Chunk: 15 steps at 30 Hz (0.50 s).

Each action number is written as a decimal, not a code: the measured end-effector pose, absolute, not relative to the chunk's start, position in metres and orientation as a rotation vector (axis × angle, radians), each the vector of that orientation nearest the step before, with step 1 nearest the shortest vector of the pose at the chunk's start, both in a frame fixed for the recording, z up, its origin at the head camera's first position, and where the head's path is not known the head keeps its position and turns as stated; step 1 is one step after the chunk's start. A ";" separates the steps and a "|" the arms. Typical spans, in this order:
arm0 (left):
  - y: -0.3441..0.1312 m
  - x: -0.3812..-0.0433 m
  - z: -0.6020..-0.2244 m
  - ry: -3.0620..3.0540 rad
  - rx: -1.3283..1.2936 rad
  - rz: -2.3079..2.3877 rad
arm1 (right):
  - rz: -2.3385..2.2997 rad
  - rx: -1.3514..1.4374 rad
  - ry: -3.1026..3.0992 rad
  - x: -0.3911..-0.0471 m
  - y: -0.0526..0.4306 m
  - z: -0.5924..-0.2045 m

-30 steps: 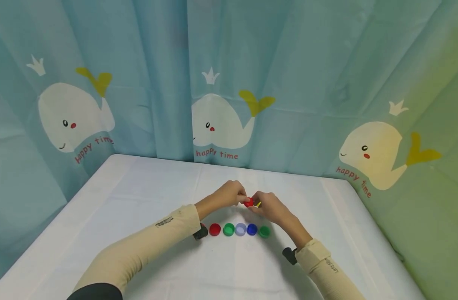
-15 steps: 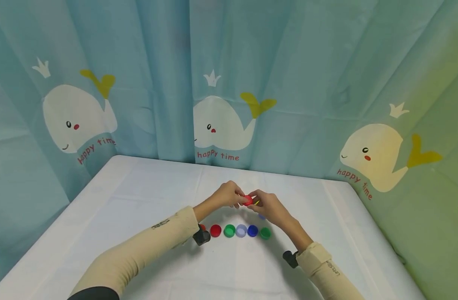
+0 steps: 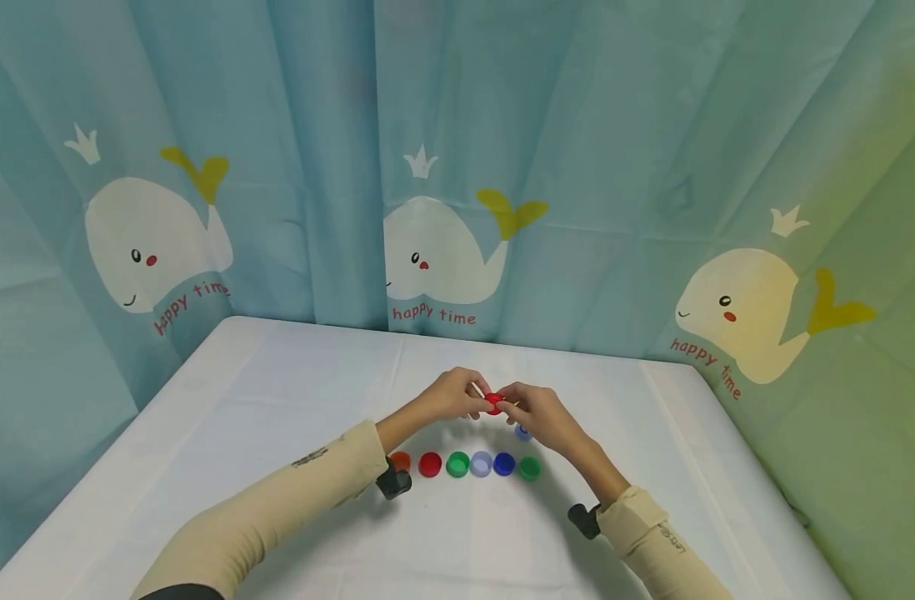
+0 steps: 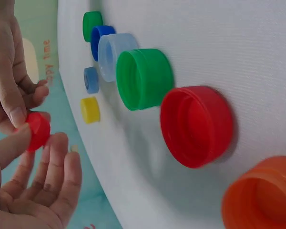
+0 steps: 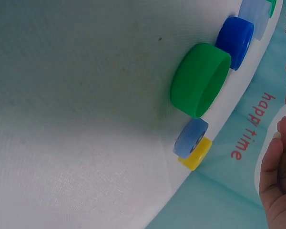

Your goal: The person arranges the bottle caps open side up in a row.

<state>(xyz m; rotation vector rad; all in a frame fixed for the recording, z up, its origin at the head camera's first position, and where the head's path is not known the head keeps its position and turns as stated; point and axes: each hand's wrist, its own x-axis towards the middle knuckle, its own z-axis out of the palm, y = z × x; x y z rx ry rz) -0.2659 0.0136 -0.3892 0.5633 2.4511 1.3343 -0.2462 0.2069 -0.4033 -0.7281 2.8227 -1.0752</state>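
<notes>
A small red bottle cap [image 3: 493, 403] is raised over the far middle of the table, between my two hands. My left hand [image 3: 452, 393] pinches it from the left, its thumb across the cap in the left wrist view. From the right, my right hand [image 3: 543, 414] pinches the same cap with thumb and fingers. Beneath the right hand lie a light blue cap [image 3: 522, 432] and a yellow cap [image 4: 89, 110], the latter mostly hidden in the head view.
Nearer me runs a row of larger caps: orange [image 3: 401, 461], red [image 3: 430, 464], green [image 3: 458, 464], pale translucent [image 3: 482, 464], dark blue [image 3: 505, 464] and green [image 3: 530, 468]. A whale-print curtain [image 3: 615, 167] hangs behind the white table [image 3: 457, 542].
Both hands keep hold of the red cap and shift it slightly, fingers repositioning around it. The light blue cap and the orange cap have come into view from behind the right hand and left wrist.
</notes>
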 end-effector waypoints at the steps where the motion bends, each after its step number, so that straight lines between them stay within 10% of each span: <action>1: 0.013 -0.266 -0.390 2.439 0.572 1.347 | -1.080 -0.723 2.823 -0.246 0.207 -0.403; 15: 0.008 -0.261 -0.395 2.364 0.670 1.445 | -1.048 -0.755 2.880 -0.238 0.212 -0.398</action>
